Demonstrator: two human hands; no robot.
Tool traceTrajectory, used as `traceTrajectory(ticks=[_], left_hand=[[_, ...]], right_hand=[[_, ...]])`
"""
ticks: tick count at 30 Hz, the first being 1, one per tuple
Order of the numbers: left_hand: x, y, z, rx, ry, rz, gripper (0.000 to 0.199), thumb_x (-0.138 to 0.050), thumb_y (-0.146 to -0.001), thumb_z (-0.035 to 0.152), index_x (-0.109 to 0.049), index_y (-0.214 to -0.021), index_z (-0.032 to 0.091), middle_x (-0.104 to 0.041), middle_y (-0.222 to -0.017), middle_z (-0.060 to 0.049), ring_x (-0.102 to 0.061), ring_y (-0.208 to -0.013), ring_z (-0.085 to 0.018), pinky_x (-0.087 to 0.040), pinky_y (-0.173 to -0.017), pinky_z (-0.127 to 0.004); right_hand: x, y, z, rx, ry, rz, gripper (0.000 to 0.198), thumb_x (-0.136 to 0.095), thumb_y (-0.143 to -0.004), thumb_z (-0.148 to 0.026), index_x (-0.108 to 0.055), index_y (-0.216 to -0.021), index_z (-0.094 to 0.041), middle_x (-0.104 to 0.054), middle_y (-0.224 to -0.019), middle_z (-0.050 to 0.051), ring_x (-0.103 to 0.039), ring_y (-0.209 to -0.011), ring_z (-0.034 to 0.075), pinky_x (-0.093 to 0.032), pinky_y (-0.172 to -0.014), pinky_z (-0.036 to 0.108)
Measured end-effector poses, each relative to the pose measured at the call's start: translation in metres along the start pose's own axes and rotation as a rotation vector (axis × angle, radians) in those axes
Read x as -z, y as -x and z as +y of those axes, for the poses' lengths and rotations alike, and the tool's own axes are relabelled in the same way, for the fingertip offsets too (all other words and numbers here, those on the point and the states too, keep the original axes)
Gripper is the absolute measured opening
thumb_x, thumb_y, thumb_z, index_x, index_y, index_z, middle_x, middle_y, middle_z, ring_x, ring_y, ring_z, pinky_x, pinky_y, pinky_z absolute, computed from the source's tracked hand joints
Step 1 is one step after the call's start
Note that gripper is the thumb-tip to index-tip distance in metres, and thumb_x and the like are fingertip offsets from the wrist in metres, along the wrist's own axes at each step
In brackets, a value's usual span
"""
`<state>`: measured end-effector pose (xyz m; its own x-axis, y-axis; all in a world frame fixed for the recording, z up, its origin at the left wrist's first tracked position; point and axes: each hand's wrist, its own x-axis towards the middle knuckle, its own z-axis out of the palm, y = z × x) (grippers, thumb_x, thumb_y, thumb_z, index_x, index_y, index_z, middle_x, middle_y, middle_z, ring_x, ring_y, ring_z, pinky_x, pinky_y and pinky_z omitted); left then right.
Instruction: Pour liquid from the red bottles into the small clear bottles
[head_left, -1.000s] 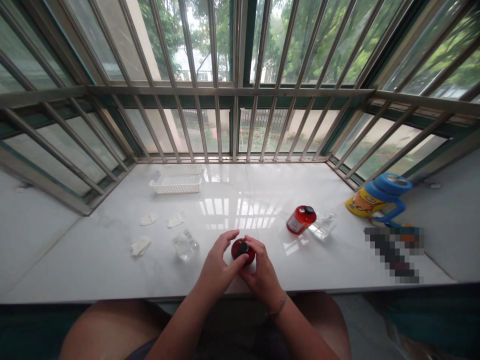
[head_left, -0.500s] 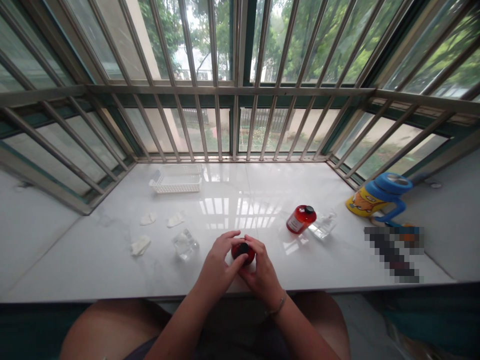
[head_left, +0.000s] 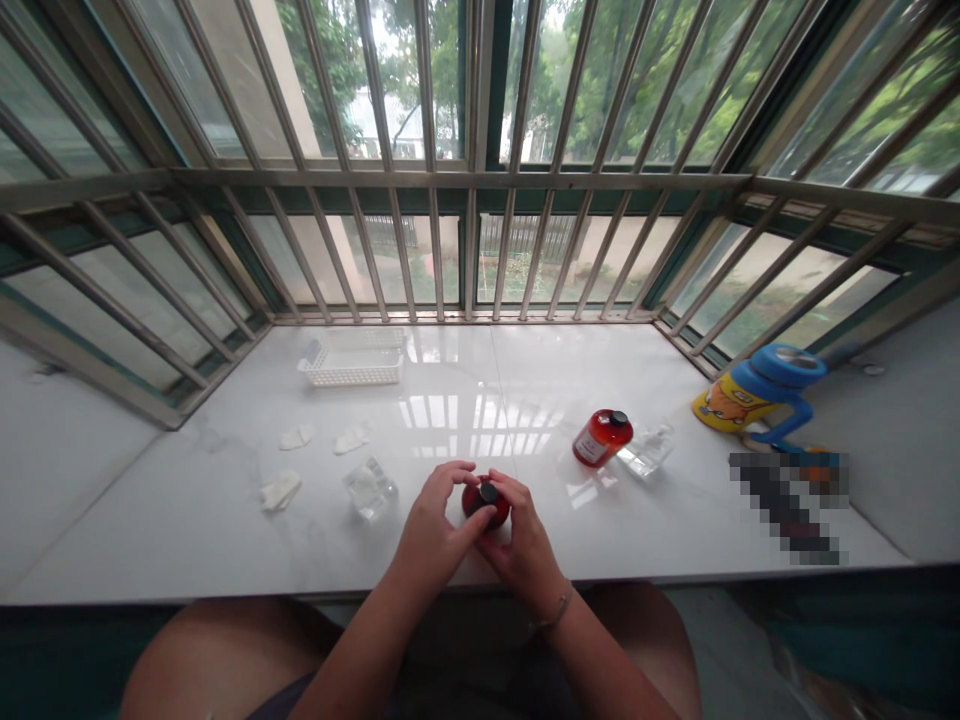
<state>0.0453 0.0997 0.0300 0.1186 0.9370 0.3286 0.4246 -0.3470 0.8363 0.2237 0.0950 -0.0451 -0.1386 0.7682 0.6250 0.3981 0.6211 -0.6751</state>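
A red bottle with a black cap stands on the white marble-patterned counter near its front edge, between my two hands. My left hand curves round its left side, the thumb laid across the front and the fingers bent over the far left. From the right, my right hand wraps the bottle, index finger close to the cap. Both hands cover most of its body. A second red bottle, black-capped and with a pale label, is to the right, out of my hands.
Behind the second bottle lies a clear plastic piece; another clear block-shaped one sits left of my hands. White crumpled pieces lie farther left. A white basket is at the back, a blue-and-yellow mug bottle at right. Metal bars line the window.
My left hand has shifted very slightly left, its fingers a little farther from the cap. The right hand and the bottles stay where they were.
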Motion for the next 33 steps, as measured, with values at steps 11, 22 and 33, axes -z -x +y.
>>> traceTrajectory(ticks=[11, 22, 33], left_hand=[[-0.0046, -0.0019, 0.0022, -0.016, 0.007, -0.002, 0.027, -0.079, -0.088, 0.016, -0.075, -0.113, 0.027, -0.071, -0.132, -0.010, -0.067, -0.127, -0.030, -0.054, -0.112, -0.051], [-0.0001, 0.0011, 0.0001, 0.004, -0.001, -0.092, 0.037, -0.080, -0.088, 0.019, -0.072, -0.122, 0.029, -0.066, -0.145, -0.010, -0.062, -0.138, -0.031, -0.049, -0.119, -0.056], [-0.0010, -0.0007, -0.0009, -0.004, -0.002, -0.084, 0.031, -0.075, -0.091, 0.017, -0.071, -0.120, 0.029, -0.066, -0.144, -0.009, -0.061, -0.139, -0.030, -0.048, -0.119, -0.054]], right_hand=[[-0.0008, 0.0024, 0.0018, -0.011, -0.003, 0.002, 0.069, -0.077, -0.094, -0.023, -0.045, -0.154, -0.028, -0.058, -0.151, 0.016, -0.059, -0.141, 0.033, -0.058, -0.113, 0.057], [-0.0012, 0.0013, 0.0026, 0.002, 0.000, 0.016, 0.070, -0.077, -0.094, -0.026, -0.044, -0.155, -0.030, -0.059, -0.149, 0.016, -0.062, -0.138, 0.034, -0.060, -0.111, 0.059], [-0.0009, 0.0006, -0.0001, -0.010, -0.001, 0.011, 0.070, -0.077, -0.093, -0.022, -0.045, -0.155, -0.030, -0.059, -0.150, 0.016, -0.060, -0.140, 0.033, -0.059, -0.112, 0.058]])
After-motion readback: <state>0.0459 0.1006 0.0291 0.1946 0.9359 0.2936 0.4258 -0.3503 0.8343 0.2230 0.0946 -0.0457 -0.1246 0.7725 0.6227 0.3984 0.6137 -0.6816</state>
